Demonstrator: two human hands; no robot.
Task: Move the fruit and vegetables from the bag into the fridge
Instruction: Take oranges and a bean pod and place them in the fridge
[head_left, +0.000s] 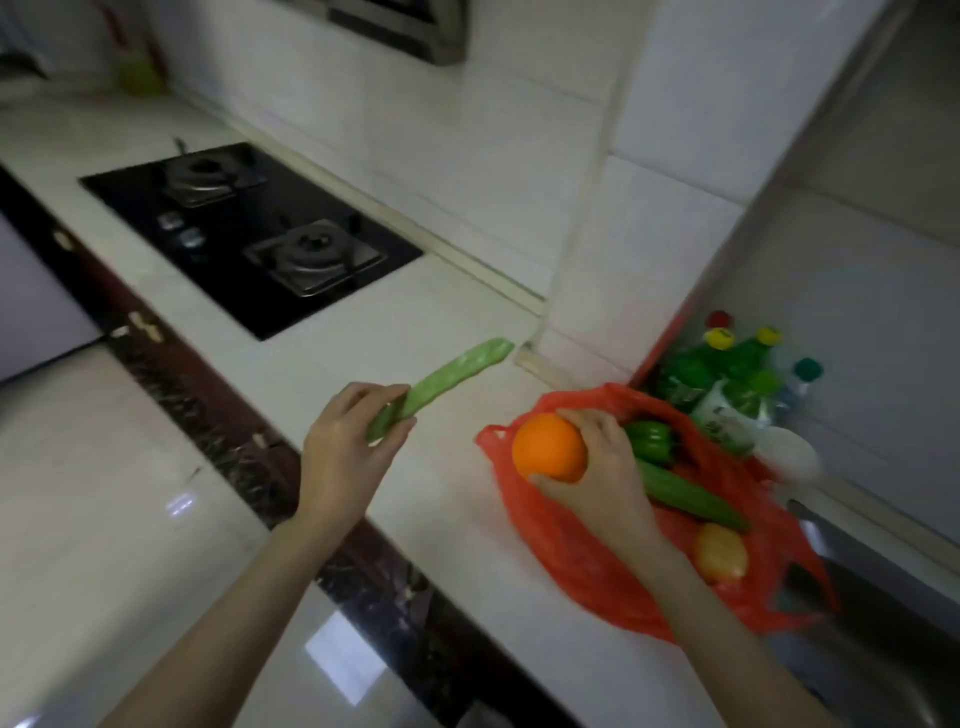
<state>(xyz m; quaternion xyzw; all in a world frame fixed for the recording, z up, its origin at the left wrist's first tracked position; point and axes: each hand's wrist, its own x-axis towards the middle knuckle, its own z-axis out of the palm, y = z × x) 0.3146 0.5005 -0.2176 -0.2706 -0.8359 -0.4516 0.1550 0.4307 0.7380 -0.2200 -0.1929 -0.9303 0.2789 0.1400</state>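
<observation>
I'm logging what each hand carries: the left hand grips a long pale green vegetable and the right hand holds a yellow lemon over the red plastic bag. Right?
Not quite: the head view shows the right hand holding a round orange fruit, not a lemon. The rest stands.

Two bare forearms are seen reaching in from the near edge, with no sleeve, cuff or covering shown on either. The left hand (345, 452) and the right hand (602, 467) are ungloved, and no ring, watch or bracelet is worn. Nails are kept short; finer detail is lost to blur.
</observation>
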